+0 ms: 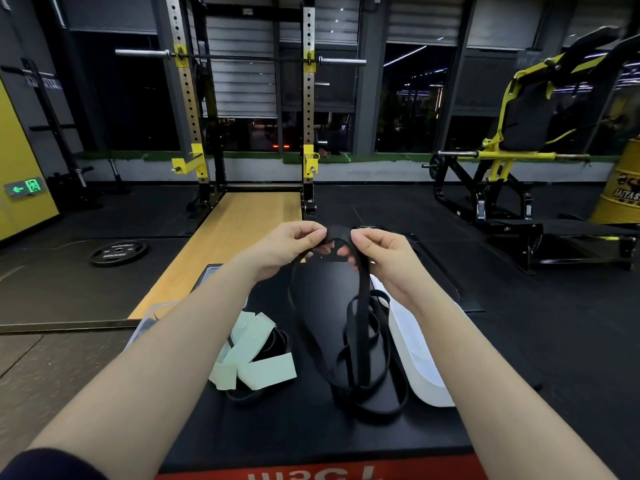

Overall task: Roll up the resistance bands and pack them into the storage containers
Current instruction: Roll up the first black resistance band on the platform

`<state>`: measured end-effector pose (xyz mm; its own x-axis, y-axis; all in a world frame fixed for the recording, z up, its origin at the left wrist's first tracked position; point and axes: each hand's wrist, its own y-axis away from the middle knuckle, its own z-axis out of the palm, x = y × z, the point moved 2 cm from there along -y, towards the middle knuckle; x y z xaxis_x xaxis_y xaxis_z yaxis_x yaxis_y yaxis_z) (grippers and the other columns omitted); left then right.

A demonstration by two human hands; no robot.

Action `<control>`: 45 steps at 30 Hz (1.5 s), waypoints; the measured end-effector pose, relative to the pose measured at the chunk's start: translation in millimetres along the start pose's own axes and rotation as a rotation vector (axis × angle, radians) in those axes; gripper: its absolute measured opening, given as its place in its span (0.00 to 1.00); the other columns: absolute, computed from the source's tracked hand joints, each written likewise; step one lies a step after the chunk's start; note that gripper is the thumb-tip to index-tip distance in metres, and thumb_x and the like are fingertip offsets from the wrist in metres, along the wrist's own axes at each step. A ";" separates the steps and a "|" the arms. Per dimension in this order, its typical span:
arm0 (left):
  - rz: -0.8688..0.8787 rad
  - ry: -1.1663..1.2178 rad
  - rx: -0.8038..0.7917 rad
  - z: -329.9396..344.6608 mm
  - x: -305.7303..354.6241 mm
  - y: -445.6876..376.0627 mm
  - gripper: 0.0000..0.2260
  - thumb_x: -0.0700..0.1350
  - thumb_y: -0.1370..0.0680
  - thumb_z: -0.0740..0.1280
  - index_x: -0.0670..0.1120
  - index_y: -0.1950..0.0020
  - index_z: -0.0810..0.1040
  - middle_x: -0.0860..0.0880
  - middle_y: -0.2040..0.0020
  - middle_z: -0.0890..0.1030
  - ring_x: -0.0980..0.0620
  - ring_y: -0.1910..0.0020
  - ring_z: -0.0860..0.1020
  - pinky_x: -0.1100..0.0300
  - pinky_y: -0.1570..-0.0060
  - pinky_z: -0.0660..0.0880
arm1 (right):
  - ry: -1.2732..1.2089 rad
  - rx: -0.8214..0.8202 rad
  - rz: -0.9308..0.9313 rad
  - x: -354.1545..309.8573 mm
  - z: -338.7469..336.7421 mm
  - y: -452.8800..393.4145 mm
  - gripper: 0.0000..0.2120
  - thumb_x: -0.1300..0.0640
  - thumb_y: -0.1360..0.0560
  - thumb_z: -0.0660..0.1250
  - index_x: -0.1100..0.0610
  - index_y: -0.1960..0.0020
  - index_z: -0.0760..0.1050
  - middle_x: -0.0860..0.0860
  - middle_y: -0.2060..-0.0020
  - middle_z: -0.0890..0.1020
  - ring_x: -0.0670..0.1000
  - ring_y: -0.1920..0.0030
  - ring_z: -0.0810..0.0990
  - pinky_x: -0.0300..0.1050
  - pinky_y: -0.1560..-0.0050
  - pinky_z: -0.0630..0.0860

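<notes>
Both hands, left hand (294, 245) and right hand (377, 252), pinch the black band's (360, 327) top end above the mat's (311, 434) middle, rolling barely begun; mint band (249, 351) lies unrolled near the clear container (152, 318) at its left edge.

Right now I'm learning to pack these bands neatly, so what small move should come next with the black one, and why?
Probably start turning the pinched end over itself. Both the left hand and right hand pinch the top of the black band, not yet rolled, while the rest hangs in loose tangled loops on the black pad.
</notes>
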<state>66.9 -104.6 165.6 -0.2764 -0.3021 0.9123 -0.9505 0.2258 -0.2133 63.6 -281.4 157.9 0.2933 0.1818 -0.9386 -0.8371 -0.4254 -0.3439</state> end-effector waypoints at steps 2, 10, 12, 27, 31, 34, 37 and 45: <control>0.013 0.101 -0.010 4.0 1.4 -0.1 0.10 0.46 0.19 0.57 0.48 0.53 0.78 0.54 0.58 0.81 0.60 0.55 0.80 0.58 0.46 0.73 | -0.116 -0.002 -0.016 -4.9 3.8 -2.1 0.11 0.62 0.20 0.58 0.59 0.54 0.79 0.49 0.68 0.81 0.45 0.68 0.75 0.36 0.63 0.74; 0.035 0.305 -0.017 27.5 9.3 4.5 0.13 0.52 0.19 0.53 0.49 0.44 0.74 0.44 0.49 0.75 0.51 0.50 0.77 0.51 0.43 0.74 | -0.279 0.006 -0.136 -33.4 13.3 -14.2 0.10 0.64 0.19 0.57 0.60 0.49 0.76 0.48 0.62 0.83 0.46 0.60 0.81 0.40 0.55 0.78; 0.078 0.344 -0.009 31.3 11.0 6.8 0.10 0.48 0.18 0.55 0.49 0.41 0.73 0.45 0.48 0.77 0.51 0.49 0.78 0.56 0.45 0.76 | -0.284 0.012 -0.147 -36.3 12.8 -17.0 0.09 0.64 0.20 0.58 0.61 0.44 0.76 0.50 0.58 0.82 0.50 0.54 0.80 0.47 0.48 0.79; 0.138 0.311 0.119 39.6 19.9 14.2 0.11 0.43 0.17 0.54 0.46 0.40 0.74 0.49 0.53 0.78 0.55 0.56 0.77 0.60 0.51 0.77 | -0.319 0.070 -0.179 -49.7 22.6 -23.6 0.10 0.63 0.21 0.61 0.53 0.43 0.76 0.48 0.57 0.80 0.47 0.55 0.78 0.42 0.49 0.75; 0.093 0.552 0.032 40.4 30.6 16.5 0.11 0.51 0.19 0.55 0.47 0.52 0.75 0.53 0.65 0.73 0.57 0.68 0.71 0.64 0.63 0.70 | -0.279 0.071 -0.203 -60.6 22.5 -22.9 0.11 0.64 0.22 0.62 0.57 0.42 0.75 0.49 0.56 0.80 0.48 0.60 0.79 0.42 0.60 0.79; 0.127 0.525 -0.024 40.7 35.7 16.6 0.15 0.57 0.22 0.59 0.49 0.63 0.73 0.54 0.70 0.67 0.57 0.70 0.65 0.64 0.65 0.66 | -0.240 0.095 -0.241 -66.0 21.5 -23.4 0.10 0.65 0.23 0.64 0.52 0.48 0.78 0.47 0.59 0.83 0.49 0.61 0.81 0.45 0.62 0.81; 0.164 0.391 0.047 40.1 37.5 14.3 0.12 0.48 0.19 0.57 0.47 0.58 0.75 0.53 0.66 0.72 0.58 0.67 0.70 0.64 0.60 0.70 | -0.195 0.148 -0.276 -67.7 18.9 -26.2 0.11 0.65 0.24 0.66 0.52 0.47 0.79 0.49 0.55 0.83 0.49 0.52 0.80 0.47 0.49 0.79; 0.123 0.257 0.109 41.1 30.7 13.2 0.16 0.50 0.18 0.53 0.42 0.43 0.75 0.48 0.53 0.79 0.54 0.54 0.77 0.57 0.45 0.73 | -0.222 0.169 -0.241 -58.2 18.7 -26.1 0.12 0.67 0.25 0.65 0.59 0.43 0.76 0.54 0.52 0.82 0.53 0.49 0.82 0.46 0.51 0.80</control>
<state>40.0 -148.9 176.4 -0.3589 -0.0314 0.9328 -0.9256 0.1410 -0.3513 59.7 -264.4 222.1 0.3996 0.4550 -0.7958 -0.8261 -0.1977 -0.5278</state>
